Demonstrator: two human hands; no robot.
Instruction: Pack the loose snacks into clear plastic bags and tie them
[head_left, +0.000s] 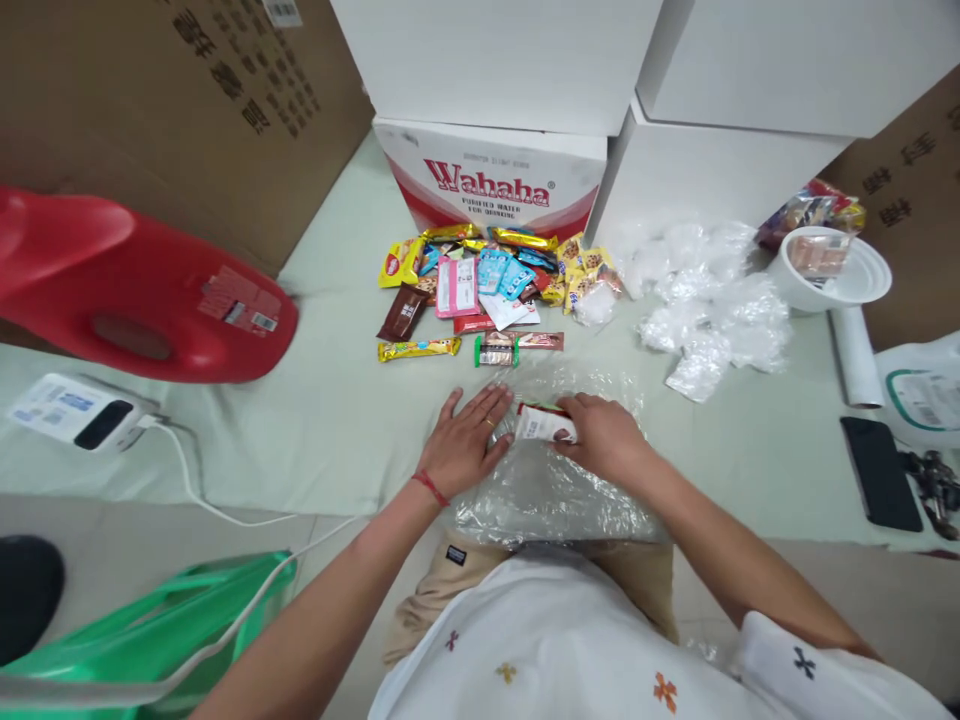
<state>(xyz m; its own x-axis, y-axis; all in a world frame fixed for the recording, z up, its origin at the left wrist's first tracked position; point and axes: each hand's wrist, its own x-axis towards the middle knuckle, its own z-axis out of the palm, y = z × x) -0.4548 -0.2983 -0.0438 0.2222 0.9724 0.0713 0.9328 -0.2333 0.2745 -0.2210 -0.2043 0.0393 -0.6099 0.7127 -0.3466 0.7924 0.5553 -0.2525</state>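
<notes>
Over pale cloth, the right grip clasps a packet (left grip spread flat).

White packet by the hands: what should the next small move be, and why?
Probably set the white packet down flat with the right hand: that hand grips its right end over the spread clear plastic, and the left hand lies spread at the plastic's left side, seemingly steadying it.
</notes>
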